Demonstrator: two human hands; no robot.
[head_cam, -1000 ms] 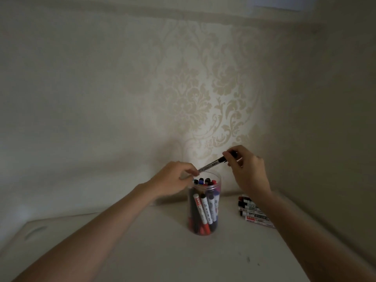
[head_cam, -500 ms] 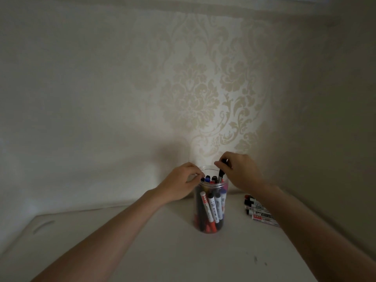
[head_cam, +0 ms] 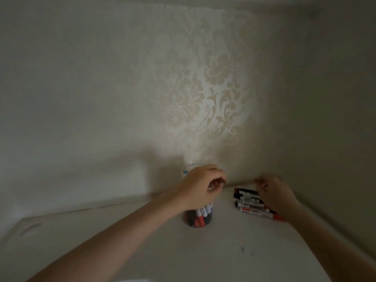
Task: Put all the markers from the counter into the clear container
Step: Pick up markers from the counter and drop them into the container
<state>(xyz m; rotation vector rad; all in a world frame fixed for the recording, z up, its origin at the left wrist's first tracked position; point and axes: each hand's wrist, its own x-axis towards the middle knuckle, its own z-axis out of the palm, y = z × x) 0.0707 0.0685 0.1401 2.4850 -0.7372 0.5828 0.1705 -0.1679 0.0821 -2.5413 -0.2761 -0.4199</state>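
The loose markers (head_cam: 254,203) lie side by side in a short stack on the worktop (head_cam: 213,251), at about four o'clock from the middle of the view, close to the corner where the two walls meet. Their caps show black and red; the labels are too blurred to read. The right hand (head_cam: 273,193) hangs directly above the right end of that stack, fingers curled downward and blurred, so whether its grip touches any marker cannot be told; nothing is seen held in it. The stack's left ends stick out clear of the hand toward nine o'clock.

At about nine o'clock from the stack, near but apart from it, stands the clear container (head_cam: 197,217), upright, with red, black and blue markers standing inside. The left hand (head_cam: 201,186) covers its upper half from the front, fingers loosely curled near the rim; its grip looks narrow, and whether it actually clasps the container is unclear. A blue cap (head_cam: 185,171) shows just at the rim, left of the knuckles.

Behind, patterned wallpaper (head_cam: 213,88) rises at twelve o'clock.
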